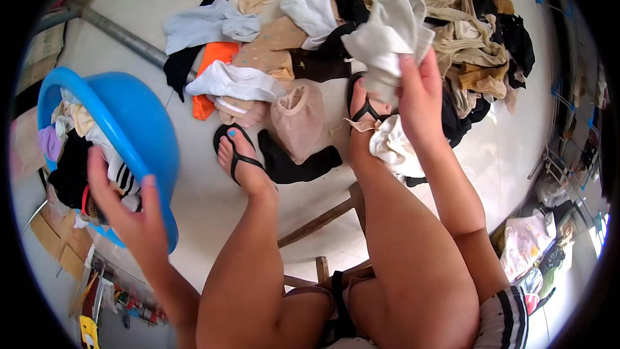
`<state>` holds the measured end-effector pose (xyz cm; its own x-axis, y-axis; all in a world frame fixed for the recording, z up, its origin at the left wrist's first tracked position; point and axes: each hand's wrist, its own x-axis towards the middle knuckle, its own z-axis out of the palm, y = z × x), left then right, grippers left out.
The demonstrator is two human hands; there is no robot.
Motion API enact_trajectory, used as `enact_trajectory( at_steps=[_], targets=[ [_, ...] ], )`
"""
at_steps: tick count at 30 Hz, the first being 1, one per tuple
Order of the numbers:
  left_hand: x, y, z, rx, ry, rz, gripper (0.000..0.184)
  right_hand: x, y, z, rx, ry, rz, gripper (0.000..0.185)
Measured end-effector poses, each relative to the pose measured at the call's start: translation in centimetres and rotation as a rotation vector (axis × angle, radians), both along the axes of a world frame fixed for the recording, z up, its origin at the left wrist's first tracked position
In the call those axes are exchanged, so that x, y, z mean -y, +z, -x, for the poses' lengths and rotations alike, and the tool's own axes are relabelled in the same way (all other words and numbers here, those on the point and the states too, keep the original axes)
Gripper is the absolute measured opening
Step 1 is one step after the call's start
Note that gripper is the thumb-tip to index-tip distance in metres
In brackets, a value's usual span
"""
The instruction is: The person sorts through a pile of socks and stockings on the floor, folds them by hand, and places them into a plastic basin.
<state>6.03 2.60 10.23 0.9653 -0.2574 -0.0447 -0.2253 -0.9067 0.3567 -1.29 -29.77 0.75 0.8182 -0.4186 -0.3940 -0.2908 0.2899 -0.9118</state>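
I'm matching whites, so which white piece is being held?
The crumpled white piece in the right hand; no hand touches the white socks lying among the floor clothes.

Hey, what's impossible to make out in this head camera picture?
All in the head view:
Blue basin: floor hidden by the clothes inside.
Left hand: blurred, so contact with the clothes is unclear.
White cloth: partly hidden by the right hand.
Patterned bag: print too small to read.

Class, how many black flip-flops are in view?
2: one flip-flop on the left foot, another on the right foot, partly behind the white cloth. Others may be hidden.
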Motion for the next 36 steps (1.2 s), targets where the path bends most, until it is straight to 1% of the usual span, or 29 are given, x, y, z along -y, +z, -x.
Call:
enact_trajectory(
  at_steps=[1,2,3,4,5,7,9,11,12,14,15,17,18,19,20,21,22,23,24,25,26,28,29,30,31,33,34,35,36],
  targets=[
    [1.3,-0.9,0.5,-0.164,-0.002,0.161,0.059,-0.5,0.6,-0.1,0.032,0.097,0.013,0.035],
    [2.5,-1.4,0.9,-0.169,-0.008,0.174,0.059,-1.1,1.1,-0.3,0.147,0.335,0.201,0.039],
    [3.7,-1.7,1.2,-0.277,-0.045,0.178,0.058,-1.3,1.6,-0.5,0.259,0.578,0.388,0.043],
    [4.4,-2.1,1.4,-0.383,-0.084,0.177,0.057,-0.8,2.4,-0.9,0.198,0.701,0.720,0.052],
    [4.5,-2.4,1.4,-0.385,-0.092,0.181,0.057,0.4,0.9,-0.9,0.244,0.699,1.027,0.056],
    [4.3,-3.1,1.1,-0.442,-0.134,0.150,0.057,3.1,-2.8,0.7,0.014,0.521,1.311,0.058],
    [4.1,-3.6,1.0,-0.441,-0.157,0.111,0.055,5.0,-4.6,3.3,-0.249,0.347,1.459,0.058],
    [4.2,-4.0,1.1,-0.442,-0.187,0.070,0.054,7.3,-6.1,6.8,-0.483,0.491,1.384,0.047],
    [4.5,-4.2,1.2,-0.443,-0.224,0.066,0.052,8.0,-6.4,7.8,-0.483,0.489,1.383,0.047],
    [5.1,-4.7,1.6,-0.445,-0.257,0.057,0.051,8.5,-6.4,8.6,-0.476,0.554,1.259,0.029],
    [5.5,-4.9,1.9,-0.486,-0.314,0.101,0.049,8.1,-6.5,8.8,-0.470,0.557,1.254,0.029],
    [6.7,-5.4,2.6,-0.521,-0.366,0.140,0.048,5.4,-4.9,7.4,-0.169,0.093,0.791,0.012],
    [7.6,-5.6,3.1,-0.620,-0.425,0.265,0.048,3.1,-2.5,5.9,-0.162,-0.007,0.392,0.012],
    [8.5,-5.8,3.6,-0.720,-0.483,0.392,0.048,1.2,-0.7,4.7,-0.140,-0.031,0.188,0.015],
    [9.5,-6.1,3.9,-0.863,-0.411,0.528,0.047,-0.4,-0.2,4.1,-0.072,0.016,0.101,0.018],
    [10.3,-6.4,4.2,-1.003,-0.334,0.664,0.045,-1.9,-0.2,3.6,0.026,0.104,0.208,0.019],
    [10.7,-7.2,4.8,-1.283,-0.092,0.895,0.040,-2.1,-0.3,3.5,0.037,0.380,0.441,0.021],
    [11.4,-7.0,3.7,-1.526,0.158,0.657,0.036,-2.2,0.8,2.8,0.057,0.516,0.365,0.032],
    [12.2,-7.4,3.9,-1.579,0.413,1.026,0.036,-2.3,1.9,2.1,0.072,0.652,0.286,0.042],
    [12.9,-7.9,4.1,-1.583,0.675,1.401,0.036,-2.7,1.4,2.0,0.169,0.679,0.132,0.053],
    [13.0,-8.1,3.6,-1.571,0.679,1.397,0.036,-2.8,1.2,2.0,0.185,0.685,0.095,0.072],
    [12.9,-8.6,2.6,-1.738,0.809,1.490,0.041,-2.7,1.4,2.0,0.138,0.658,0.074,0.077],
    [12.7,-8.7,2.5,-1.729,0.819,1.491,0.041,-2.9,1.5,2.0,0.096,0.641,0.026,0.078],
    [12.6,-8.8,2.5,-1.673,0.857,1.516,0.042,-3.0,1.9,1.9,0.059,0.618,0.125,0.063],
    [12.5,-8.9,2.5,-1.618,0.890,1.539,0.043,-3.0,1.8,1.9,0.060,0.621,0.123,0.063],
    [12.2,-8.9,2.1,-1.563,0.969,1.547,0.042,-2.6,1.5,2.2,-0.175,0.516,-0.044,0.038],
    [12.1,-8.6,1.7,-1.455,1.017,1.552,0.042,-2.6,1.5,2.4,-0.225,0.477,0.198,0.020],
    [11.8,-8.5,1.2,-1.344,1.063,1.555,0.042,-2.4,1.1,1.9,-0.122,0.412,0.380,0.016],
    [11.1,-8.8,0.5,-1.238,1.109,1.626,0.042,-2.3,1.8,1.9,-0.187,0.150,0.089,0.015]
  ],
)
